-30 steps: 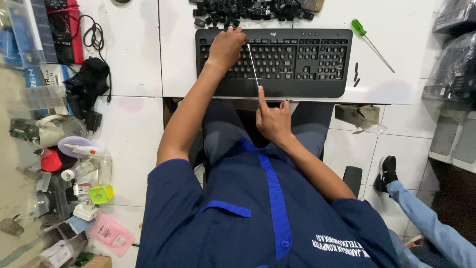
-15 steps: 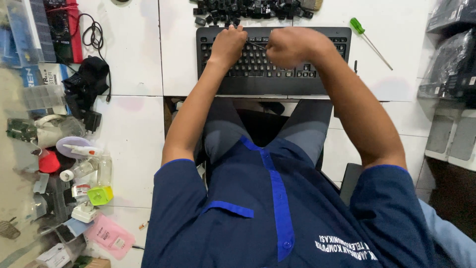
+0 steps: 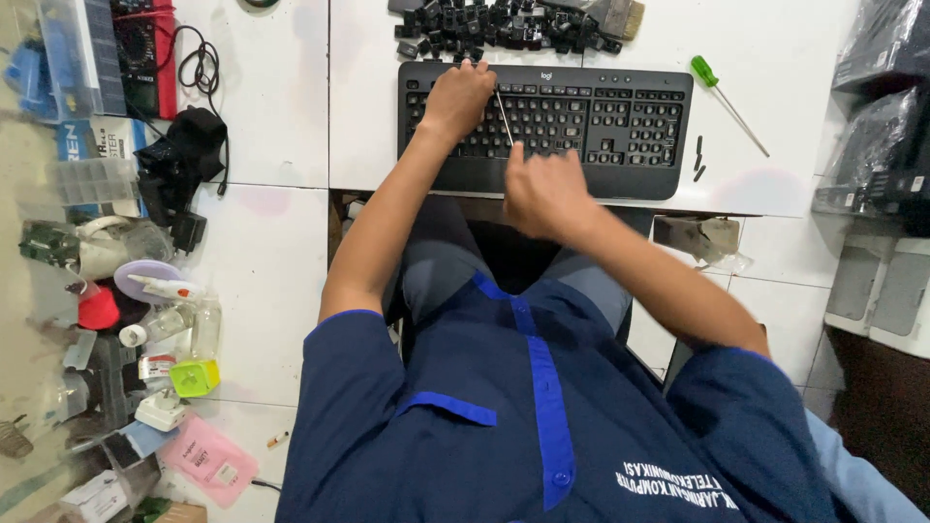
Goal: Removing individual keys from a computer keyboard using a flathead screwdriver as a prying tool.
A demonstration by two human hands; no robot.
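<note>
We see the left hand (image 3: 457, 97) resting in the upper middle of the frame on the black keyboard (image 3: 581, 121), its fingers curled loosely down onto the keys at the left part of the board and its fingertips reaching the top row. Just beside it a thin metal rod (image 3: 504, 116) slants across the keys toward the right hand (image 3: 544, 189); the rod seems to rise from that hand, though we cannot tell how firmly it is pinched. The right hand sits a little lower, over the near edge of the keyboard, closed into a loose fist with one finger poking up toward the keys; it is slightly blurred. The keyboard lies flat on a white table (image 3: 775, 145) at the top centre of the frame, with most of its keys in place, and its wide palm rest faces us. Above it, along the top edge, lies a heap of loose black keycaps (image 3: 484, 24). To the right of the keyboard, well apart from both hands, a screwdriver with a green handle (image 3: 727, 89) lies slantwise on the table.
</note>
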